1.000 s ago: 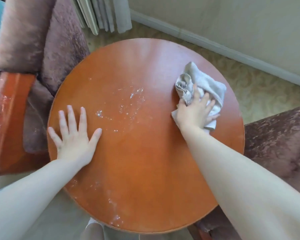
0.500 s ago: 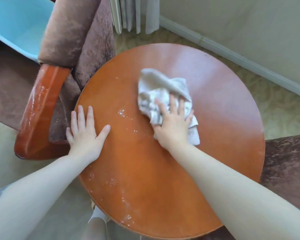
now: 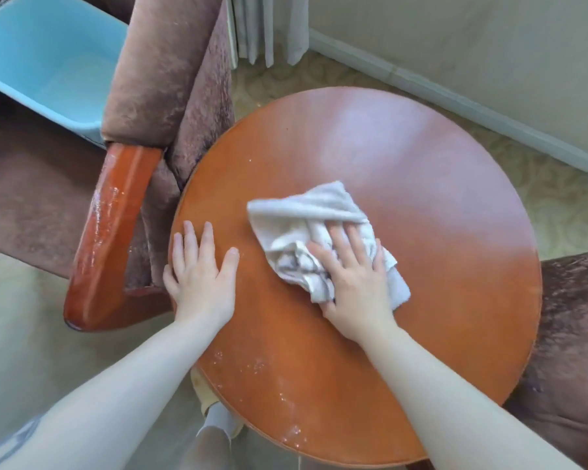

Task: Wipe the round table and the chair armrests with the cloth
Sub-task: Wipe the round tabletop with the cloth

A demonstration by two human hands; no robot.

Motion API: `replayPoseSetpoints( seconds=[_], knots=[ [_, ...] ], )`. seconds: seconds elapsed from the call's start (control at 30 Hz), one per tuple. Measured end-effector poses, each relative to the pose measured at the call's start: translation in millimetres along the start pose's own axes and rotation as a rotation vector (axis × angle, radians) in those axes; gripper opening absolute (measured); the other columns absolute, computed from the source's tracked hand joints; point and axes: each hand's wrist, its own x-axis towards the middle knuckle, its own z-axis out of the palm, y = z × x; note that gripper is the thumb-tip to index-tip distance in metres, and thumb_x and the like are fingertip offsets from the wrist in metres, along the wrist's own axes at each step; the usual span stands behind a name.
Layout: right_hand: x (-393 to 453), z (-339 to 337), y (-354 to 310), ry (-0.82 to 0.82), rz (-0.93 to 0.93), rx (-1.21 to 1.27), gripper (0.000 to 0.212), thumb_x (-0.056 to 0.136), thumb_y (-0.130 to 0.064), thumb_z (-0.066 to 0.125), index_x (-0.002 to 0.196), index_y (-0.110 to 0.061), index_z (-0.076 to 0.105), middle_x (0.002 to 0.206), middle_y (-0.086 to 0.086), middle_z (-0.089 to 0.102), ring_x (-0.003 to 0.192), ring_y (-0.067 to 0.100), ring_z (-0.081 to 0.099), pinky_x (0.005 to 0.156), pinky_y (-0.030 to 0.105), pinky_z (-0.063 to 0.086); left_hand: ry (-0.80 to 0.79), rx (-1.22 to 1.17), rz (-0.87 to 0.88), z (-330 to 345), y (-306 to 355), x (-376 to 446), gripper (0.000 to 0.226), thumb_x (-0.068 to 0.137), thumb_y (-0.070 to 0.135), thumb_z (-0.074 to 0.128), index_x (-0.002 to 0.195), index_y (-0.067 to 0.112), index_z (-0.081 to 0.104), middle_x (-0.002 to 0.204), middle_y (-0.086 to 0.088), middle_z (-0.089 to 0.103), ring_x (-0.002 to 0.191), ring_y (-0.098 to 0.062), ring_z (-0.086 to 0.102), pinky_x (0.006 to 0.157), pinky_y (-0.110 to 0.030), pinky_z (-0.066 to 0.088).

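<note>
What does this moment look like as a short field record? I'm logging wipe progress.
table: round table, orange wood
cloth: cloth crumpled, near table centre
right hand: right hand pressed flat on cloth
left hand: left hand flat on table's left edge
unwiped: droplets on near edge
armrest: armrest looks wet, left of table

Pretty bright daylight, big soft glare on the worktop [image 3: 370, 140], slightly soft focus, wide-angle bending at the edges.
</note>
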Motion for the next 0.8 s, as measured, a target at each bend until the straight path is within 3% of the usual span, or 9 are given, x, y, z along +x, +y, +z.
replayPoseSetpoints(
  seconds=[0.07, 0.17, 0.23, 0.27, 0.37, 0.43, 0.53, 0.63, 0.8],
  knots=[
    [-39.5, -12.7, 43.7, 0.006, 0.003, -0.012, 0.055, 0.076, -0.038, 0.054, 0.130, -0.023, 0.052, 0.151, 0.007, 0.037, 0.143, 0.028, 0.027, 0.106, 0.067, 0.024, -0.039, 0.018, 0.076, -5.8, -6.8, -1.5, 0.059, 0.096, 0.049, 0.026, 0.150, 0.032, 0.010, 0.160, 0.008, -0.009, 0.145, -0.008, -0.014, 0.116, -0.045, -0.003],
    [-42.4, -8.6, 32.8, 0.352, 0.974, 0.166, 0.056, 0.082, -0.030, 0.059, 0.135, -0.014, 0.048, 0.150, 0.009, 0.039, 0.144, 0.028, 0.024, 0.112, 0.058, 0.014, -0.081, 0.033, 0.177, -11.9, -17.1, -3.7, 0.058, 0.097, 0.046, 0.026, 0.151, 0.031, 0.010, 0.160, 0.007, -0.010, 0.145, -0.009, -0.015, 0.116, -0.044, -0.004],
    [-22.2, -1.0, -30.6, 0.411, 1.309, 0.273, 0.060, 0.080, -0.027, 0.064, 0.137, -0.018, 0.046, 0.153, 0.007, 0.036, 0.145, 0.028, 0.022, 0.112, 0.058, 0.010, -0.092, 0.042, 0.194, -11.0, -20.6, -5.8, 0.059, 0.097, 0.045, 0.026, 0.151, 0.029, 0.008, 0.160, 0.006, -0.010, 0.145, -0.010, -0.016, 0.116, -0.044, -0.006],
    [-19.6, 4.2, -58.5, 0.390, 1.244, 0.253, 0.062, 0.078, -0.027, 0.066, 0.136, -0.020, 0.046, 0.154, 0.007, 0.034, 0.145, 0.029, 0.021, 0.111, 0.059, 0.010, -0.099, 0.060, 0.196, -10.4, -22.0, -7.4, 0.060, 0.097, 0.046, 0.025, 0.152, 0.029, 0.006, 0.160, 0.006, -0.012, 0.145, -0.010, -0.017, 0.116, -0.044, -0.008],
    [-80.0, 17.5, -65.0, 0.087, 0.373, 0.057, 0.064, 0.072, -0.032, 0.058, 0.134, -0.032, 0.044, 0.156, 0.003, 0.029, 0.146, 0.027, 0.017, 0.113, 0.057, 0.009, -0.133, 0.119, 0.256, -10.5, -30.6, -12.3, 0.063, 0.096, 0.048, 0.026, 0.151, 0.031, 0.001, 0.159, 0.007, -0.017, 0.144, -0.009, -0.020, 0.116, -0.042, -0.010],
    [-121.3, 7.5, -18.4, -0.037, 0.167, 0.070, 0.058, 0.074, -0.031, 0.055, 0.131, -0.035, 0.044, 0.154, 0.000, 0.031, 0.145, 0.022, 0.019, 0.114, 0.053, 0.012, -0.159, 0.178, 0.352, -14.7, -38.6, -10.0, 0.066, 0.095, 0.047, 0.030, 0.150, 0.031, -0.003, 0.159, 0.006, -0.018, 0.143, -0.009, -0.021, 0.116, -0.041, -0.010],
    [-155.9, 38.8, 17.2, 0.095, 0.930, 0.459, 0.046, 0.089, -0.008, 0.057, 0.133, -0.010, 0.043, 0.146, 0.013, 0.040, 0.139, 0.031, 0.030, 0.111, 0.051, 0.023, -0.202, 0.304, 0.457, -17.3, -50.9, 1.0, 0.070, 0.096, 0.048, 0.030, 0.148, 0.032, -0.014, 0.157, 0.006, -0.025, 0.142, -0.011, -0.026, 0.115, -0.042, -0.013],
    [-158.5, 69.1, -73.0, 0.386, 1.567, 0.615, 0.033, 0.099, -0.019, 0.046, 0.130, -0.010, 0.040, 0.139, 0.009, 0.038, 0.133, 0.022, 0.033, 0.113, 0.045, 0.028, -0.189, 0.335, 0.462, -11.8, -59.3, 7.2, 0.070, 0.095, 0.053, 0.024, 0.147, 0.032, -0.017, 0.157, 0.004, -0.025, 0.141, -0.013, -0.027, 0.114, -0.044, -0.014],
    [-86.4, 61.1, -245.7, 0.294, 0.780, 0.270, 0.062, 0.074, -0.041, 0.049, 0.135, -0.030, 0.046, 0.156, 0.005, 0.031, 0.145, 0.028, 0.021, 0.112, 0.061, 0.014, -0.166, 0.194, 0.469, -7.6, -64.3, 10.6, 0.069, 0.088, 0.060, 0.014, 0.150, 0.034, 0.000, 0.159, 0.011, -0.014, 0.140, 0.000, -0.022, 0.114, -0.039, -0.014]
  ],
)
